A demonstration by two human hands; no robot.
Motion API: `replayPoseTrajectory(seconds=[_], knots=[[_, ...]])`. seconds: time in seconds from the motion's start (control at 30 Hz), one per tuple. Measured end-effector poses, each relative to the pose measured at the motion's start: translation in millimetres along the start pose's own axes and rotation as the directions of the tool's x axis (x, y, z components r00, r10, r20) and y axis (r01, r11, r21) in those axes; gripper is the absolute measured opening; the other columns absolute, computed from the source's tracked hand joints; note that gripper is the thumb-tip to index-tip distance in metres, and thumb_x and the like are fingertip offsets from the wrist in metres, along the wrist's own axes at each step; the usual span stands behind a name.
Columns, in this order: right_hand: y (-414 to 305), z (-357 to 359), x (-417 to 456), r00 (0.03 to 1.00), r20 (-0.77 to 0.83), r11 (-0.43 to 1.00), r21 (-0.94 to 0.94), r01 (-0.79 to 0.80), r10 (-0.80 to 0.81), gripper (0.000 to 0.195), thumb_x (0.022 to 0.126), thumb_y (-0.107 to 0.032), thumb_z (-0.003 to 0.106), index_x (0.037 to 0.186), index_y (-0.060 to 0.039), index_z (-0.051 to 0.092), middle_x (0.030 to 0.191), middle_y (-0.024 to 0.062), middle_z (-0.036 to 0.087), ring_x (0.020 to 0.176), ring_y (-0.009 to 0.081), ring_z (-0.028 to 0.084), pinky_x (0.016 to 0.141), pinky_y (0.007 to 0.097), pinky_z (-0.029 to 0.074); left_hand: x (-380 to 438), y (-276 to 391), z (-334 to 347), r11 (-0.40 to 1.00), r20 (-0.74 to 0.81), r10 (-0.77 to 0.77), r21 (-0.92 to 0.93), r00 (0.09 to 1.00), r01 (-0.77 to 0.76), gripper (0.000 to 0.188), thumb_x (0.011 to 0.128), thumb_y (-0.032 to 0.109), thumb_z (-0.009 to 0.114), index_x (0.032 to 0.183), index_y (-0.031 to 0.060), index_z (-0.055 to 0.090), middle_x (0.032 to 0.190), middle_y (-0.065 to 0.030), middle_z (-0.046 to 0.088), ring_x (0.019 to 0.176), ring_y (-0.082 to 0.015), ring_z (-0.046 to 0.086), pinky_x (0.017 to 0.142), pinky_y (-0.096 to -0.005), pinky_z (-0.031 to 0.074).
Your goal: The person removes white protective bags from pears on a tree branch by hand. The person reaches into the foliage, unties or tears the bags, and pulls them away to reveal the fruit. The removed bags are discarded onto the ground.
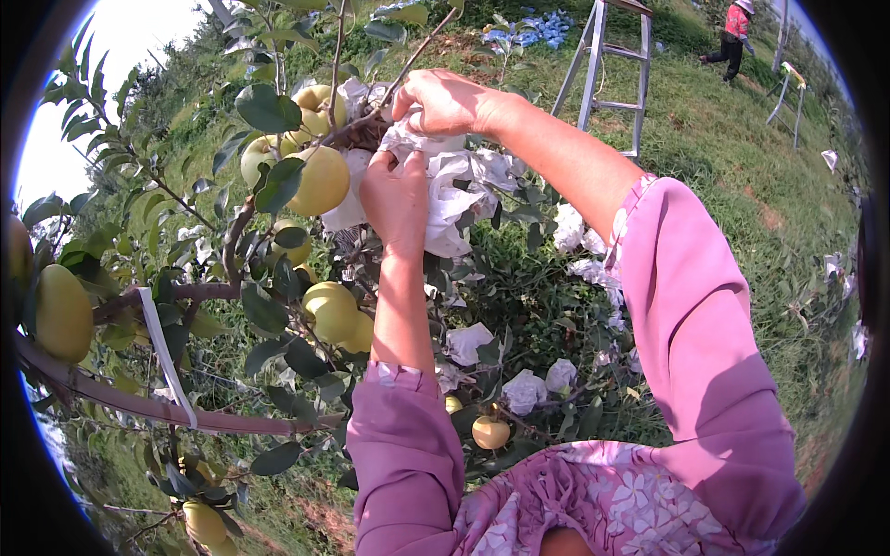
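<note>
Both hands are up at a cluster of white paper fruit bags on an apple tree branch. My left hand [396,205] pinches the lower edge of a crumpled white paper bag [407,141] between thumb and finger. From above, my right hand [445,103] grips the top of that bag beside the branch [363,122]. Whatever the bag encloses is hidden. Just left of the hands hang bare yellow-green apples, the largest one [321,181] close to my left hand. More loose white paper [452,201] hangs below my right hand.
A stepladder [603,76] stands on the grass beyond my right arm. A person [735,38] in a red top is farther off. Bagged fruits [524,391] and an apple [490,432] hang lower down. A thick pole [174,411] with a white strap [167,354] crosses at left.
</note>
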State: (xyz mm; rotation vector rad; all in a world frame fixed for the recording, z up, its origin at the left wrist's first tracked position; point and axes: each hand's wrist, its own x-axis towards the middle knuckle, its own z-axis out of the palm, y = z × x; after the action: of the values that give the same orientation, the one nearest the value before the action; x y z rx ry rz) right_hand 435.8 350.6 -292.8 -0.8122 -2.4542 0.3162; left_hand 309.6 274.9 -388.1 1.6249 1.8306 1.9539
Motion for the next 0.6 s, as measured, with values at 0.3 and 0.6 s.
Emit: replayPoseTrajectory(seconds=[0.3, 0.6], knots=[[-11.2, 1.3, 0.7, 0.981, -0.045, 0.954, -0.244, 0.173, -0.189, 0.010, 0.074, -0.003, 0.062, 0.084, -0.0038, 0.064, 0.074, 0.0165, 0.063, 0.074, 0.0346, 0.063, 0.067, 0.0397, 0.050, -5.7, 0.5, 4.0, 0.992, -0.085, -0.089, -0.095, 0.992, 0.081, 0.016, 0.084, 0.012, 0.065, 0.086, -0.0039, 0.068, 0.067, -0.0050, 0.064, 0.061, -0.0101, 0.051, 0.060, -0.0296, 0.044], [4.8, 6.0, 0.2, 0.930, -0.208, 0.950, 0.005, 0.312, -0.304, 0.016, 0.074, 0.001, 0.058, 0.089, -0.0036, 0.057, 0.077, 0.0137, 0.063, 0.078, 0.0332, 0.063, 0.069, 0.0396, 0.049, -11.8, -7.6, 10.4, 0.852, -0.109, -0.377, -0.431, 0.920, 0.299, 0.012, 0.086, 0.009, 0.062, 0.081, -0.0014, 0.066, 0.073, -0.0025, 0.063, 0.064, -0.0087, 0.051, 0.060, -0.0253, 0.044]])
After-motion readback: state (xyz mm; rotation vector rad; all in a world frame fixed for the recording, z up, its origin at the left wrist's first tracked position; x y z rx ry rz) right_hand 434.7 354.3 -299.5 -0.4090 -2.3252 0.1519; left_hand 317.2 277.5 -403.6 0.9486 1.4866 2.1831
